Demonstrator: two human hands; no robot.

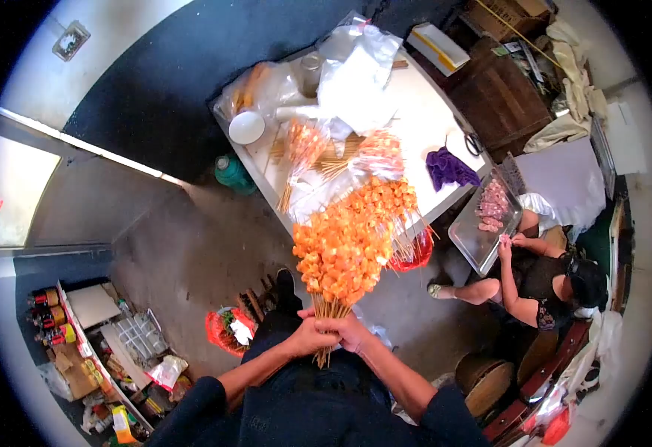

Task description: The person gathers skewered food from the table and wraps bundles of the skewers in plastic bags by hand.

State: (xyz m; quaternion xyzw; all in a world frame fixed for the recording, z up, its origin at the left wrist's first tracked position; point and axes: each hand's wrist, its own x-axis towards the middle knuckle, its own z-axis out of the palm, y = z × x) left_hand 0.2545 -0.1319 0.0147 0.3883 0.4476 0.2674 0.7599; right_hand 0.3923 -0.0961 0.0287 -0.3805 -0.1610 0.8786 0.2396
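A thick bundle of skewers [343, 253] with orange pieces at the top is held upright in front of my body. Both hands wrap around the bare sticks below the food, my left hand [311, 334] on the left side and my right hand [347, 329] on the right, touching each other. The stick ends poke out under my fingers. Beyond the bundle, more orange skewers [391, 195] lie at the near edge of the white table [423, 112]. Two bagged bunches of skewers [305, 143] rest farther back on it.
A white bowl [246, 127], plastic bags [359, 82] and a purple cloth [449, 168] are on the table. At right a seated person [542, 287] handles meat beside a metal tray [464, 237]. Red bags [229, 331] stand on the floor; a shelf [80, 335] is at left.
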